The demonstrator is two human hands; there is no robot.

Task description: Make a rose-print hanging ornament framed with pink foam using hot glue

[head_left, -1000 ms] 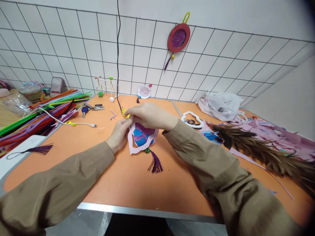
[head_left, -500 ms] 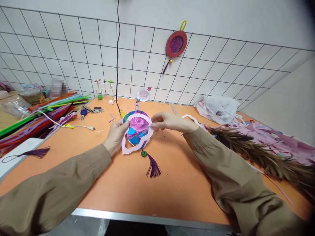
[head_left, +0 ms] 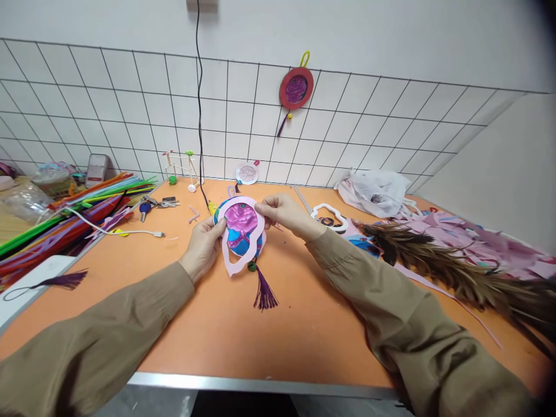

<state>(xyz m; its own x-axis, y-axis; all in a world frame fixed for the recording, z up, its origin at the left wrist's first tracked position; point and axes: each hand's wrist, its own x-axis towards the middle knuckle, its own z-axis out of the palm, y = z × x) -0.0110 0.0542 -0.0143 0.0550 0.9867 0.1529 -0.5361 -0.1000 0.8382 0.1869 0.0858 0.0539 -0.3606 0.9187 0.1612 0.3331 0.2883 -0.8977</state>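
Our left hand (head_left: 202, 244) and right hand (head_left: 290, 216) clamp fingers on the pink frame (head_left: 235, 269) (floral disc (head_left: 242, 218) behind it, purple tassel (head_left: 264, 292) below it).

Bright, even indoor light, its source out of view, falls on the orange worktop (head_left: 195, 330) and the white wall (head_left: 391, 46) behind its back edge. Glare whitens the metal strip (head_left: 195, 381) along the front edge, strongest toward the front left corner. Soft shadow lies beside the right sleeve (head_left: 377, 295). Wide-angle distortion slants the wall's grid lines. The left hand (head_left: 202, 243) and right hand (head_left: 286, 215) are fairly clear; brown feathers (head_left: 456, 278) by the right edge look blurry, and the picture's far right margin darkens.
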